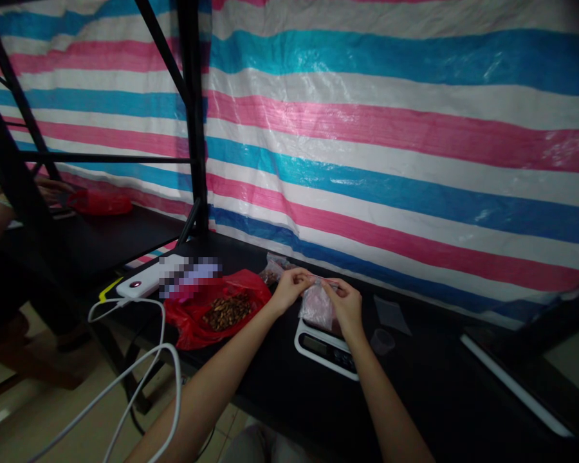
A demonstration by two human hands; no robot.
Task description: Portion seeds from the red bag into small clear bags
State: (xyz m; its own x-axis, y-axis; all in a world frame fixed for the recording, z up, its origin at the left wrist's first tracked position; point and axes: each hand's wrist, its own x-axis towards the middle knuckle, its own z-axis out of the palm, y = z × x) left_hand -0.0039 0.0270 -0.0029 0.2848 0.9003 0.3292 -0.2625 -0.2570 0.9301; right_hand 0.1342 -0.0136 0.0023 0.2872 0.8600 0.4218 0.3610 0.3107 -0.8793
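Observation:
A small clear zip bag (317, 307) with a pinkish top edge is over the black plate of a white kitchen scale (300, 347); whether it rests on the plate I cannot tell. At the bag's upper left edge, my left hand (290, 289) pinches with thumb and finger. My right hand (346, 302) grips the same edge from the right. Left of my hands lies an open red plastic bag (186, 321) holding a heap of small brown seed-like pieces (228, 311). Behind my left hand sits another clear bag (273, 267), partly hidden, with reddish-brown contents.
Right of the scale lie a flat empty clear bag (392, 315) and a small clear cup (382, 342). A white power bank (152, 276) with a looping white cable (177, 379) is at the left. Another person's hand (53, 190) is near a red bag (103, 202) beyond the black frame (193, 128).

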